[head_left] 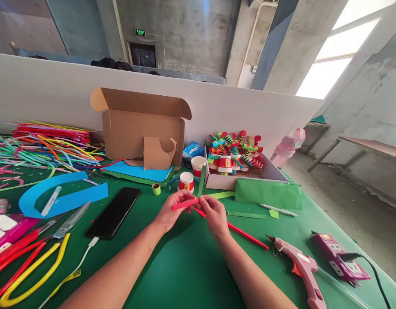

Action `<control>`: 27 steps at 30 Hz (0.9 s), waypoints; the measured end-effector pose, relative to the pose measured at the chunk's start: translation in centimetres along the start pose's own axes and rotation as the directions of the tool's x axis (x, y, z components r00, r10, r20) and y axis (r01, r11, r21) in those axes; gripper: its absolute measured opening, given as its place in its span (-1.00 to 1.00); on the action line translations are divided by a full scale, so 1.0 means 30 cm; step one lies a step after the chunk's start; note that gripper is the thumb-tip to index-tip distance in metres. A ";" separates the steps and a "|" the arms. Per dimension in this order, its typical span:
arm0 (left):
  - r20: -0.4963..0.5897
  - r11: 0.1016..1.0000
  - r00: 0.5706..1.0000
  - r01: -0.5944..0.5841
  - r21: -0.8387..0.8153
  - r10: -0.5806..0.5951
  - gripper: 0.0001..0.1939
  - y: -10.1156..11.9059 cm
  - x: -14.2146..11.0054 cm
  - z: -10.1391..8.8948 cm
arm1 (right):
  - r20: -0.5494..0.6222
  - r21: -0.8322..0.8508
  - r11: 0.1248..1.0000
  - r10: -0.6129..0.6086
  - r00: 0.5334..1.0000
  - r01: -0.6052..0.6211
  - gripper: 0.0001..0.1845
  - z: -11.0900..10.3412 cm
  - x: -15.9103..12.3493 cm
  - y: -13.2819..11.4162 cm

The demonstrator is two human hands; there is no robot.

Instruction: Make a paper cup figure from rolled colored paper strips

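Near the middle of the table, my left hand [174, 211] pinches a red paper strip [185, 204]. My right hand [214, 213] is closed on the point where this strip meets a green paper strip [201, 181], which stands upright from the fingertips. How the two strips join is hidden by my fingers. A longer red strip [249, 236] lies on the table beyond my right wrist. Just past my hands stand a small white-and-red paper cup [186, 182] and a second cup [198, 165]. A small green roll [156, 189] sits left of them.
A white box [223, 182] of colourful paper figures stands behind, beside green paper [268, 194] and a pen [279, 210]. A pink glue gun [297, 259] and power strip [341, 256] lie right. Leftward are a phone [114, 212], scissors [52, 242], pipe cleaners [52, 143] and an open cardboard box [123, 133].
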State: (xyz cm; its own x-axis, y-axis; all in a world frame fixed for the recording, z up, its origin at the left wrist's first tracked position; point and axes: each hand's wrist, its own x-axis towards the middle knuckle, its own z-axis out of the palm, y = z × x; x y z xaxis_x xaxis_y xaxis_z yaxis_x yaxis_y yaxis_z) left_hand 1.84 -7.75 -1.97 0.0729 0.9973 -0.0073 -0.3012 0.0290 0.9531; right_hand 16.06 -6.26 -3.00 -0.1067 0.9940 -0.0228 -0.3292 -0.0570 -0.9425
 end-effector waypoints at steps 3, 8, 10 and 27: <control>0.052 0.996 0.998 -0.021 0.082 0.016 -0.71 0.006 -0.010 0.011 | -0.026 0.026 1.000 -0.010 1.000 0.011 -0.64 0.004 -0.004 0.006; -0.054 0.982 0.996 -0.056 0.182 0.067 -0.73 0.004 -0.019 0.034 | -0.017 0.013 0.999 -0.030 0.999 0.030 -0.65 0.007 -0.003 0.020; -0.072 0.978 0.995 -0.049 0.203 0.065 -0.73 0.001 -0.020 0.042 | -0.027 -0.018 0.999 -0.042 0.999 0.042 -0.66 0.006 -0.001 0.022; -0.103 0.980 0.993 -0.028 0.195 0.048 -0.73 -0.018 -0.008 0.031 | 0.108 -0.037 0.993 0.119 0.987 -0.115 -0.66 -0.028 0.009 -0.012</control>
State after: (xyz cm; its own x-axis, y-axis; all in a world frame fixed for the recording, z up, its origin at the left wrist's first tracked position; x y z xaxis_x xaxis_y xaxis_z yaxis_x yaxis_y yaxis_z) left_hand 2.88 -8.08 -2.20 -0.0404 0.9992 0.0077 -0.1116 -0.0122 0.9937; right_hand 16.93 -5.89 -2.94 -0.2457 0.9644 -0.0983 -0.2800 -0.1677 -0.9452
